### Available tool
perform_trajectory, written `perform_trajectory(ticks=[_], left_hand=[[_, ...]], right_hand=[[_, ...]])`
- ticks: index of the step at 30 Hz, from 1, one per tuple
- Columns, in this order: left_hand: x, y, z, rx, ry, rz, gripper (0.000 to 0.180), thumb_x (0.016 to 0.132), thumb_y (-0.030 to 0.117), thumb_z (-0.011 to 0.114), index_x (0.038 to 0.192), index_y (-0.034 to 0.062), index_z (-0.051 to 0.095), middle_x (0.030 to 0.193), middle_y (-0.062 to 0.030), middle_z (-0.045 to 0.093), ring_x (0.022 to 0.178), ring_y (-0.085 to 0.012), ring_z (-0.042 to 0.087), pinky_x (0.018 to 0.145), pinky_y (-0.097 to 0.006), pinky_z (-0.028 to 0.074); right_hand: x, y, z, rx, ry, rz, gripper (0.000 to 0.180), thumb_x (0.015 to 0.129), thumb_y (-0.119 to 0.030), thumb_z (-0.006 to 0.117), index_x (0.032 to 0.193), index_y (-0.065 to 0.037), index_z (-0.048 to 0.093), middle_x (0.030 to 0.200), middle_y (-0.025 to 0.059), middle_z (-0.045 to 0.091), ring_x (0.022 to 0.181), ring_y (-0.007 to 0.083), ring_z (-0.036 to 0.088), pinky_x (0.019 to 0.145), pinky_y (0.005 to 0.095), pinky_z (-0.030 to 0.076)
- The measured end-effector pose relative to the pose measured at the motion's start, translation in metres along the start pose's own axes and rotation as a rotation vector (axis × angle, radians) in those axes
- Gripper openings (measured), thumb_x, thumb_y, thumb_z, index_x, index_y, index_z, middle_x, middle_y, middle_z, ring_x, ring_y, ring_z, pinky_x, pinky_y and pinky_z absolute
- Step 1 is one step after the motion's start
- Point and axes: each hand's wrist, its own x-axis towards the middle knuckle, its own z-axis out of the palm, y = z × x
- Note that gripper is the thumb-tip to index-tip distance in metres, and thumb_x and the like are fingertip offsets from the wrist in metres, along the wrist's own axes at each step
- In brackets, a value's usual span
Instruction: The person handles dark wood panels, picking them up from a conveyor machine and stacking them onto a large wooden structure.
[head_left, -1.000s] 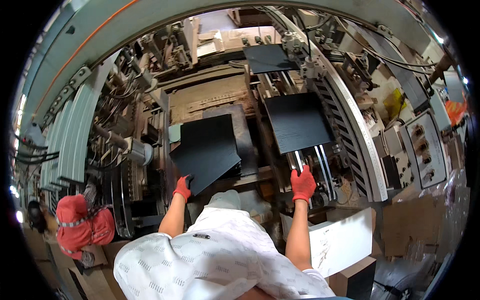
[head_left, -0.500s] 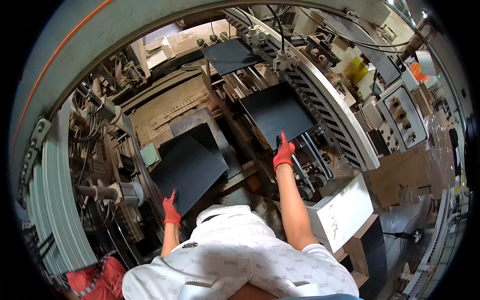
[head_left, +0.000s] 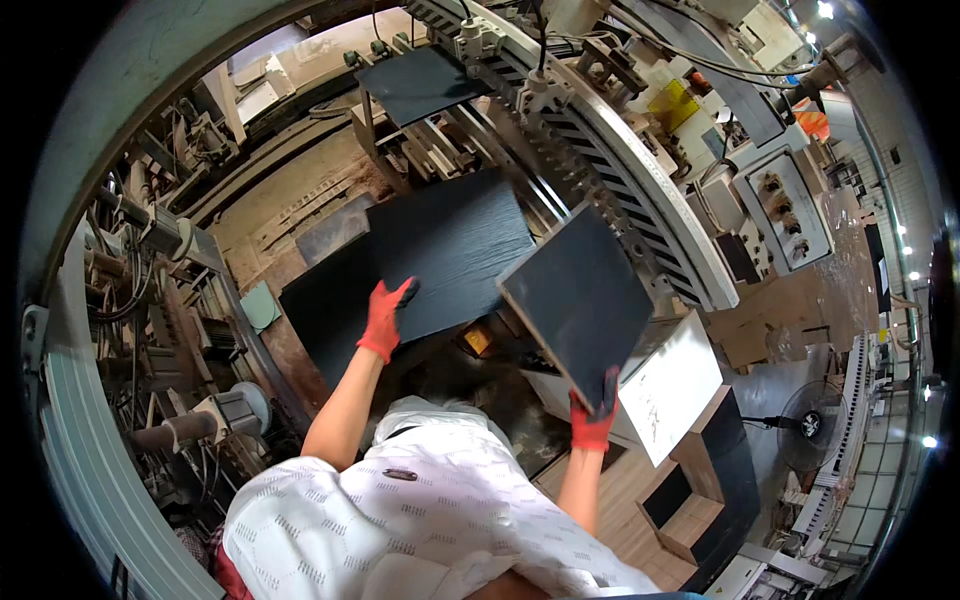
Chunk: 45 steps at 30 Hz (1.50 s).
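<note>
My left hand [head_left: 390, 318], in a red glove with dark fingertips, grips the near-left corner of a flat black panel [head_left: 460, 255]. This panel lies partly over another black panel [head_left: 325, 305] to its left and reaches toward the metal rails. On the right, my right hand [head_left: 594, 420], gloved alike, is closed on the near corner of a second held black panel [head_left: 585, 295]. That one is tilted, its pale edge facing left, and it is apart from the rails. Some of each hand's fingers are hidden by the panels.
Another black panel [head_left: 422, 85] rests on the machine's far end. A toothed guide beam [head_left: 640, 180] curves along the right. By my right hand stand a white board [head_left: 670, 385] and wood-coloured pieces [head_left: 690, 520]. A control box [head_left: 783, 213] and a fan [head_left: 812, 425] are farther right.
My left hand has brought its panel rightward from the left-hand stack. My right hand has drawn the other panel off the rails, toward me and to the right. The view has shifted slightly.
</note>
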Motion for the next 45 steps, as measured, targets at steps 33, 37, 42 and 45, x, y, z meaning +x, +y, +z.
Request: perform_trajectory(ticks=[33, 37, 42, 45], left_hand=[[0.077, -0.097, 0.165, 0.375, -0.175, 0.009, 0.043, 0.090, 0.040, 0.060, 0.113, 0.0031, 0.063, 0.103, -0.0049, 0.064, 0.067, -0.0166, 0.054, 0.058, -0.031, 0.043], [0.085, -0.107, 0.163, 0.501, -0.092, 0.090, 0.042, 0.089, 0.041, 0.060, 0.106, 0.0025, 0.063, 0.091, -0.0057, 0.060, 0.057, -0.0171, 0.049, 0.050, -0.033, 0.039], [0.089, -0.118, 0.164, 0.563, -0.329, 0.623, 0.049, 0.086, 0.048, 0.062, 0.097, 0.0006, 0.060, 0.085, -0.0073, 0.052, 0.075, -0.0212, 0.051, 0.059, -0.038, 0.046], [0.093, -0.107, 0.172, 0.274, -0.086, -0.064, 0.050, 0.086, 0.049, 0.062, 0.102, 0.0014, 0.060, 0.089, -0.0089, 0.056, 0.079, -0.0230, 0.054, 0.064, -0.042, 0.049]], right_hand=[[0.044, -0.049, -0.323, -0.403, 0.481, -0.144, 0.046, 0.089, -0.029, 0.062, 0.122, 0.000, 0.049, 0.123, 0.0124, 0.056, 0.103, 0.0209, 0.057, 0.086, 0.0383, 0.046], [0.052, -0.035, -0.317, -0.390, 0.603, -0.339, 0.061, 0.080, -0.025, 0.074, 0.129, 0.000, 0.047, 0.119, 0.0111, 0.057, 0.100, 0.0231, 0.058, 0.085, 0.0343, 0.048], [0.056, -0.024, -0.312, -0.613, 0.777, -0.333, 0.062, 0.082, -0.025, 0.072, 0.132, 0.000, 0.044, 0.132, 0.0141, 0.048, 0.111, 0.0252, 0.053, 0.093, 0.0345, 0.045], [0.056, -0.015, -0.313, -0.613, 0.763, -0.430, 0.065, 0.083, -0.025, 0.071, 0.136, -0.001, 0.040, 0.136, 0.0145, 0.044, 0.118, 0.0258, 0.049, 0.096, 0.0364, 0.043]])
